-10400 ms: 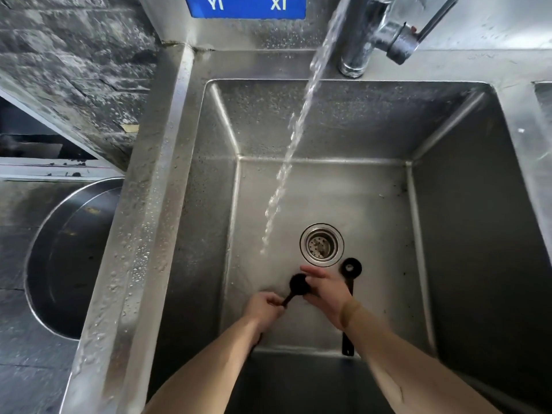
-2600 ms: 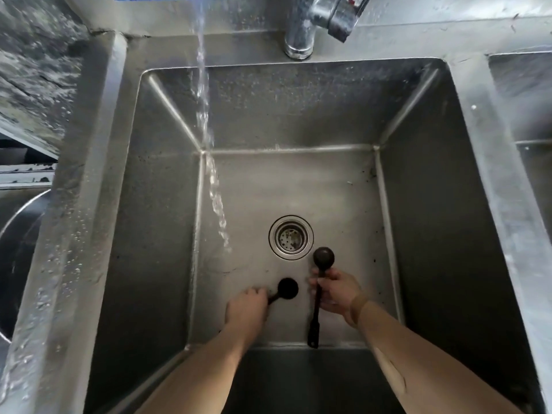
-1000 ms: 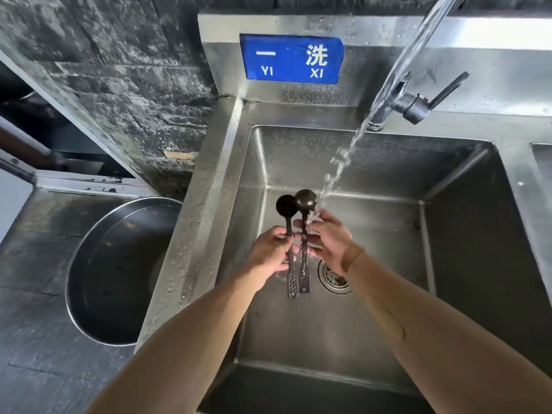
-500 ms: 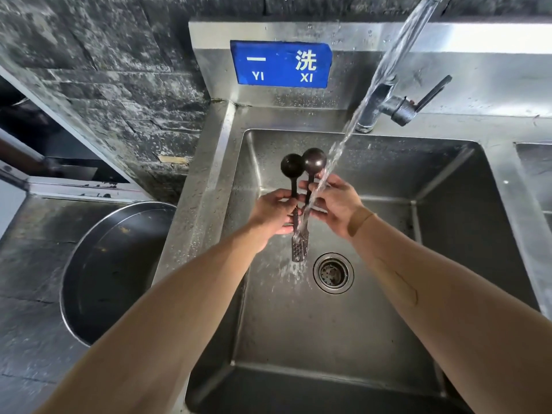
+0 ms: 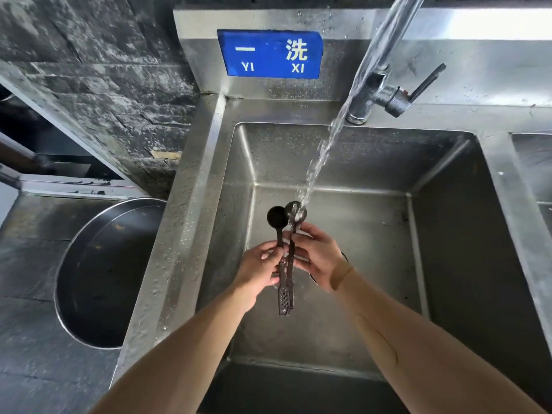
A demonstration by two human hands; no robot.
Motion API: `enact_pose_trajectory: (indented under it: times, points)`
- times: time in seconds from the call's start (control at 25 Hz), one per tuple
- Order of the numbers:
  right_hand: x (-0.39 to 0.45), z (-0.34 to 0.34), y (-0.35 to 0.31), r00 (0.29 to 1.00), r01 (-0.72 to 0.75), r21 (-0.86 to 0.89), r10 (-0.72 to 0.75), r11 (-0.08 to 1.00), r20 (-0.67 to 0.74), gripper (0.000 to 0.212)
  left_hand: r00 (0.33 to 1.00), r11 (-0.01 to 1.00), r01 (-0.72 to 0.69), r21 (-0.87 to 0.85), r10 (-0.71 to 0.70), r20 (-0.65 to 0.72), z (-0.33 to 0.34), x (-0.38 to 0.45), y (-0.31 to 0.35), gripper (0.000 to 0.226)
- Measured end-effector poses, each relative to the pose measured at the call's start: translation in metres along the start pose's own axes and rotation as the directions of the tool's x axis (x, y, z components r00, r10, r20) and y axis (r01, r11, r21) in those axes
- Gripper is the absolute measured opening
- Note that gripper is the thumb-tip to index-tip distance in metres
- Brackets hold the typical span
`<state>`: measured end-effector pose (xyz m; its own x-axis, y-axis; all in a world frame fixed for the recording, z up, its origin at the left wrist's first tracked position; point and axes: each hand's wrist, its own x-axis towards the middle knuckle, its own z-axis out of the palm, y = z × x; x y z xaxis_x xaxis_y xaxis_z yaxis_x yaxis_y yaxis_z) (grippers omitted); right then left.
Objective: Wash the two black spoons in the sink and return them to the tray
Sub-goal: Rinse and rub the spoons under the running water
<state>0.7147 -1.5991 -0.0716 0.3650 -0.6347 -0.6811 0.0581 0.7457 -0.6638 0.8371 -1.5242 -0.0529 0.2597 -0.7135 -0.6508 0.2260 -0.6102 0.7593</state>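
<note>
Left hand point(image 5: 258, 268): closed around the mid-handle of the left spoon point(image 5: 277, 222), thumb and fingertips pinching the shaft, bowl pointing up and away from the person
Right hand point(image 5: 318, 259): closed on the handle of the right spoon point(image 5: 294, 215), fingers wrapped from the right side, thumb laid along the shaft
Spoons: held side by side, handles touching and nearly parallel, above the sink point(image 5: 373, 240) floor toward its left wall; the perforated handle ends hang below both hands
Water point(image 5: 321, 158): falls in a slanted stream from the tap point(image 5: 373, 91) at the sink's back edge and lands on the right spoon's bowl; the left spoon's bowl sits just beside the stream and looks mostly outside it
Step in hand: rinsing, by my reading
Doing it well: shift the pair a little to the right, or fan the bowls apart, so each bowl takes the stream in turn; roll the handles between the fingers so front and back both get wet; then slide the grip so the covered mid-handles and the holed ends get rinsed too
Risk: wet handles held by fingertips may slip, so keep them low over the sink; the stream striking a cupped bowl is likely to splash
Tray: I take the round metal pan point(image 5: 101, 273) left of the sink's left rim to be it, though I cannot be sure
</note>
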Motion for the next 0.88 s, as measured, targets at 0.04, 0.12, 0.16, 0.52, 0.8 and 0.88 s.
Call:
enact_pose_trajectory:
  times: [0.04,0.12,0.16,0.52,0.8,0.88]
  points:
    - [-0.002,-0.001,0.008,1.0,-0.02,0.015,0.02,1.0,0.006,0.022,1.0,1.0,0.007,0.013,-0.006,-0.003,-0.002,-0.005,-0.006,0.014]
    - [-0.008,-0.004,0.027,0.998,-0.061,0.05,0.061,0.997,0.008,0.024,1.0,0.999,0.021,0.05,-0.021,-0.006,-0.004,-0.013,-0.022,0.019]
    - [-0.011,-0.006,0.036,0.997,-0.082,0.059,0.082,0.995,0.005,0.025,1.0,0.997,0.03,0.067,-0.029,-0.01,-0.005,-0.017,-0.032,0.021]
    - [-0.022,-0.013,0.062,0.988,-0.149,0.11,0.152,0.983,-0.019,0.034,0.993,0.997,0.071,0.025,-0.069,-0.099,-0.004,-0.024,-0.061,0.022]
    - [-0.021,-0.014,0.036,0.993,-0.1,0.11,0.107,0.989,-0.057,0.034,0.971,0.992,0.094,-0.083,-0.11,-0.214,0.017,-0.003,-0.03,0.02]
    - [-0.022,-0.016,0.031,0.992,-0.095,0.143,0.105,0.985,-0.063,0.034,0.978,0.988,0.094,-0.124,-0.115,-0.175,0.021,0.001,-0.024,0.021]
